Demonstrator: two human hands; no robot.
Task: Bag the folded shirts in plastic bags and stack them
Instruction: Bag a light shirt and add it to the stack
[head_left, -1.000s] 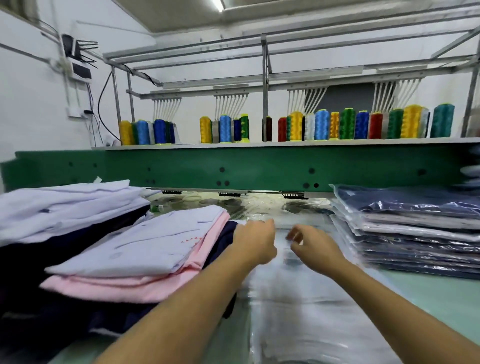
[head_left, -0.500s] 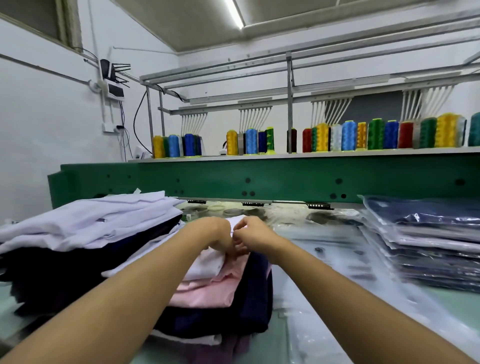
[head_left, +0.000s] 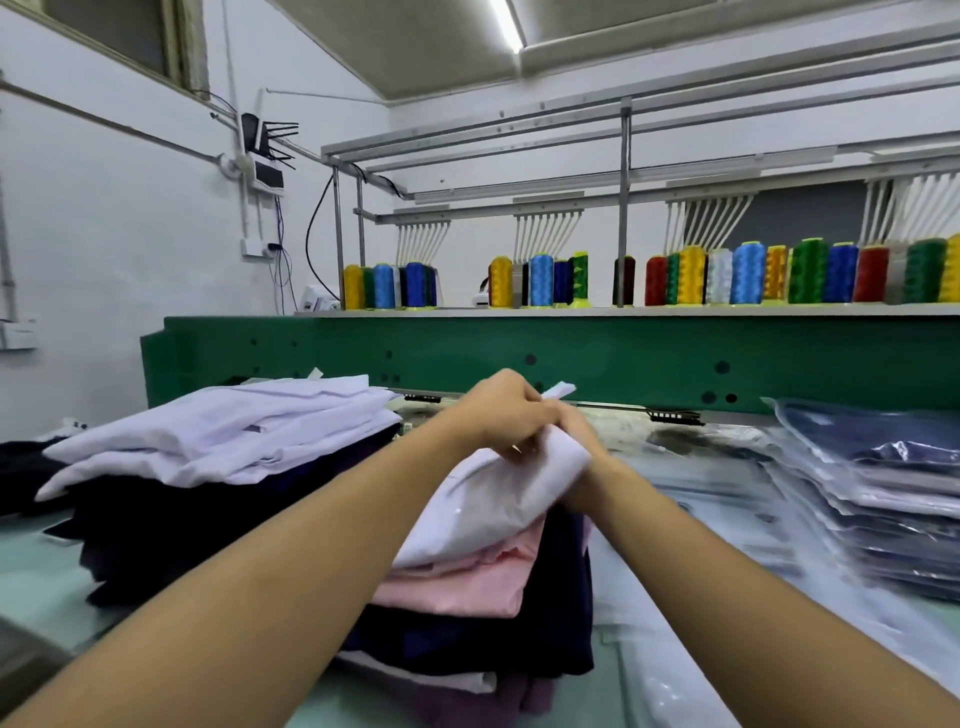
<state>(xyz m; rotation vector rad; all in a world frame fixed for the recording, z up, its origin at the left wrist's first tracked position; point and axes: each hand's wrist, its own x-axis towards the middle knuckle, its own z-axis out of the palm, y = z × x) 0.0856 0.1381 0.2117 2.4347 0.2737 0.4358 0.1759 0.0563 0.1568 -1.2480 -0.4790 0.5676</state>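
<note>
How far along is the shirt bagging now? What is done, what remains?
Done: a stack of bagged shirts lies at the right. In hand: the left hand and right hand grip the top lilac shirt in front. Left: that shirt, the pink shirt under it, the dark shirts below and the left pile are unbagged.

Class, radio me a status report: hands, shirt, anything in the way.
Left hand and right hand grip white shirt. Far edge lifted off pink shirt; not yet bagged. Nothing in the way.
</note>
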